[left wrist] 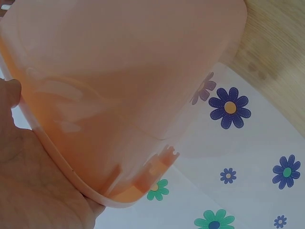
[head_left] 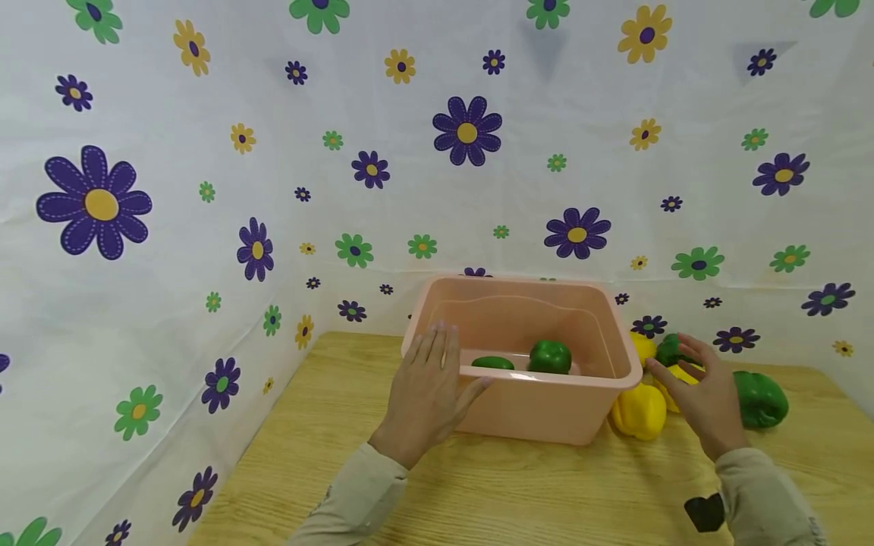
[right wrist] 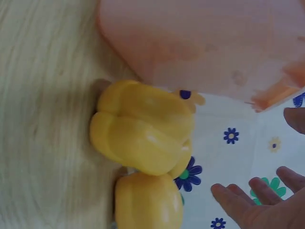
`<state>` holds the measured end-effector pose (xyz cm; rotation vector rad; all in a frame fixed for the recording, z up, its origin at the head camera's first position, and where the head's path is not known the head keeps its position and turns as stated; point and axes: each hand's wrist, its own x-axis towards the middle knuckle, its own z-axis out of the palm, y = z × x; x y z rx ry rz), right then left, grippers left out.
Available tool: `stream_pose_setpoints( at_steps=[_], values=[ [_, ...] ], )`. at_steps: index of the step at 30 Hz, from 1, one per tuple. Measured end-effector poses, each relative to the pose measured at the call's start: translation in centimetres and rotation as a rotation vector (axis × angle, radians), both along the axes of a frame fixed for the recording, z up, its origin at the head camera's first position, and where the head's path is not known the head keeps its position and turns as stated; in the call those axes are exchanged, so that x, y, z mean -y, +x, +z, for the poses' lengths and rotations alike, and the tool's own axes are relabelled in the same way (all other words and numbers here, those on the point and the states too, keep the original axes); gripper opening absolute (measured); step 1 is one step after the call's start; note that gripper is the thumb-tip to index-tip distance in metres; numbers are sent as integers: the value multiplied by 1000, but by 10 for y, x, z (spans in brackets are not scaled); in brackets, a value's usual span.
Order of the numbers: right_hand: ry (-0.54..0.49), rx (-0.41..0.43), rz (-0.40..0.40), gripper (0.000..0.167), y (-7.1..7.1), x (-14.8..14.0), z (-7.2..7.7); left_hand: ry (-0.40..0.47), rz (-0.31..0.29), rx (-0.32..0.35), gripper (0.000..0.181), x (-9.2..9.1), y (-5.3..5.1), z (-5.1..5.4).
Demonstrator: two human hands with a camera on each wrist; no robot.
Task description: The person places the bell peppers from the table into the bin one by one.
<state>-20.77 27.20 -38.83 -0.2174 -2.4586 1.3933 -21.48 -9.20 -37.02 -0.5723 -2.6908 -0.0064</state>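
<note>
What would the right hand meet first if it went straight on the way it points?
Probably the green pepper just beyond the right hand in the head view; depth is unclear, so the hand might pass above toward the flowered backdrop.

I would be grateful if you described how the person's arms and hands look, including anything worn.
Both arms are in long, pale beige sleeves: the left sleeve and right sleeve look creased. The left hand and right hand are ungloved. A small black piece shows beside the right sleeve; I cannot tell what it is.
</note>
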Motion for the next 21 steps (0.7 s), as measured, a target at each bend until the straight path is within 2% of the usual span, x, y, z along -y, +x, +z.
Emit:
stream_pose_setpoints(
  at_steps=[9, 15, 21],
  values=[
    [208, 178, 73, 94, -5, -5, -18, 10, -2, -5, 89, 0, 0, -1],
    [250, 293, 76, 97, -8, -1, -21, 13, -8, -11, 89, 0, 0, 0],
    [250, 388, 92, 99, -9, 1, -26, 14, -8, -10, 89, 0, 0, -1]
  ],
)
